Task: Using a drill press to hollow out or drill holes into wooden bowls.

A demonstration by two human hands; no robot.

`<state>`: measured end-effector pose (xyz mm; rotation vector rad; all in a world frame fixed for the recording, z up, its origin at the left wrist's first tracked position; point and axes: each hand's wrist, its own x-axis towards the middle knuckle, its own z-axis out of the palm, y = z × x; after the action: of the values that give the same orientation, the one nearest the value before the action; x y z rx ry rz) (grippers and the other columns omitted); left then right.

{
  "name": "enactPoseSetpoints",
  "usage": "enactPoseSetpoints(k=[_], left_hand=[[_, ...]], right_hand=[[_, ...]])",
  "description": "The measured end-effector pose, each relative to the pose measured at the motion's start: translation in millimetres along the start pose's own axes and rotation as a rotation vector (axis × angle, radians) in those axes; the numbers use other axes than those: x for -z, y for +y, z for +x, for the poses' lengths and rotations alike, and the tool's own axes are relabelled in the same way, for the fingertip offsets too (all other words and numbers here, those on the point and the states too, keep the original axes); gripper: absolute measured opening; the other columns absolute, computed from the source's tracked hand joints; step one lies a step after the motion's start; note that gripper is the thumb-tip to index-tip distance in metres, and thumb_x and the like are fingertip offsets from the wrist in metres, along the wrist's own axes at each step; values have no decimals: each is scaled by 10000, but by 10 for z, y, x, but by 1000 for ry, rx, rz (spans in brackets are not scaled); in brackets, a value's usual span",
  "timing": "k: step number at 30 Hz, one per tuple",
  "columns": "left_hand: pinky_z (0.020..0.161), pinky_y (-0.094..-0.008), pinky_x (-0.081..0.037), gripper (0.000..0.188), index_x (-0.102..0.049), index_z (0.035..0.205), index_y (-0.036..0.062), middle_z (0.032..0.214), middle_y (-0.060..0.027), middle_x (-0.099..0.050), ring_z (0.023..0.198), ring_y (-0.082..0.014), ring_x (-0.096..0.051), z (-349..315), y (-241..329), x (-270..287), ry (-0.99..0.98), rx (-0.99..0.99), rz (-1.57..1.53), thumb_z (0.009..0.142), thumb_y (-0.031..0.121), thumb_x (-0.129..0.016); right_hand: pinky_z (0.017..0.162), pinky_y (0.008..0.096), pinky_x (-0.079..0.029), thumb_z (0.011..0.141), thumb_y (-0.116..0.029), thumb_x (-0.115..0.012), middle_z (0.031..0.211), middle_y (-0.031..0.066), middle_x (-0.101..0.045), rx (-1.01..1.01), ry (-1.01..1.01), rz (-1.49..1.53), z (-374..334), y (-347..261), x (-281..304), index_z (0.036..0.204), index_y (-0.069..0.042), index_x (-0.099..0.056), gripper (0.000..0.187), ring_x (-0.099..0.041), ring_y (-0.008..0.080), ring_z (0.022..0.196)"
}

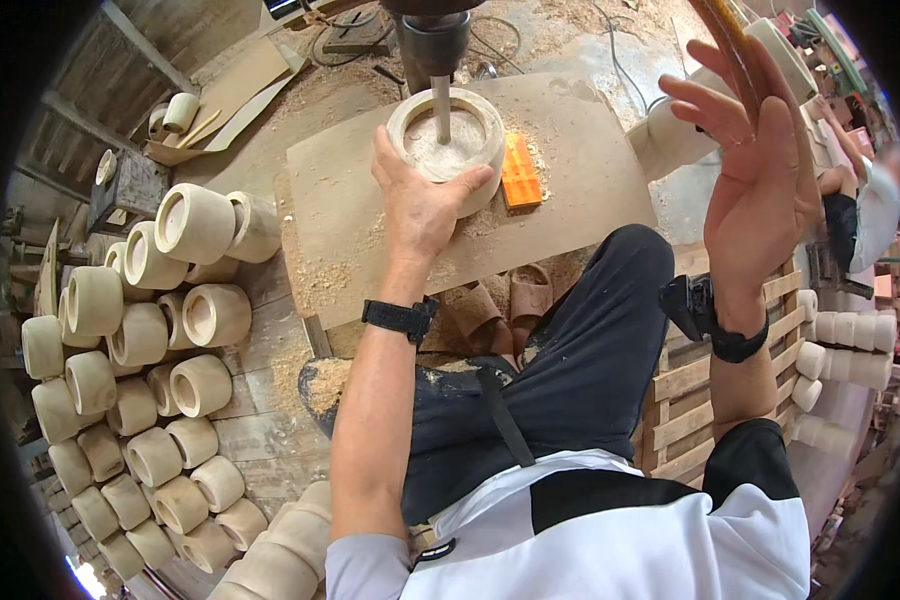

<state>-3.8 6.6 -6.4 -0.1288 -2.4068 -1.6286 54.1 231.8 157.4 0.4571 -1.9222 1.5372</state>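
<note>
A round, pale wooden bowl rests on a flat board, its hollow facing up. My left hand grips its near side, thumb to the right and fingers curved around the left. The drill bit hangs from a metal chuck and reaches down into the hollow; whether it touches the wood I cannot tell. My right hand is raised at the upper right, fingers stretched apart, with a yellowish-brown lever lying against it near the thumb. An orange block lies just right of the bowl.
The board carries wood shavings. Many similar wooden pieces are stacked at the left, and more lie at the far right. A slatted wooden pallet stands beside my right leg. Another person sits at the right.
</note>
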Motion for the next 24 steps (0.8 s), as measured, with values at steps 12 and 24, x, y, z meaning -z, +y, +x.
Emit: enactPoseSetpoints(k=[12,24], left_hand=[[1091,-484,-350,1201,-81,1450,-28,1374,-280,-307,1322,-411,-319,-39,-76,-22,14,20,38,659,403,-876],[1089,-477,-353,1186,-87,1452,-16,1375,-272,-300,1330,-405,-311,-55,-55,-13,23,-16,62,668,405,-871]], right_hand=[[656,325,-574,1054,-284,-359,1117,218,-634,-19,-21,40,-85,132,-82,1379,21,-457,456,-708,257,804],[588,271,-555,1057,-312,-350,1016,137,-634,-298,-176,-52,-95,132,-9,1363,8,-455,455,-699,216,835]])
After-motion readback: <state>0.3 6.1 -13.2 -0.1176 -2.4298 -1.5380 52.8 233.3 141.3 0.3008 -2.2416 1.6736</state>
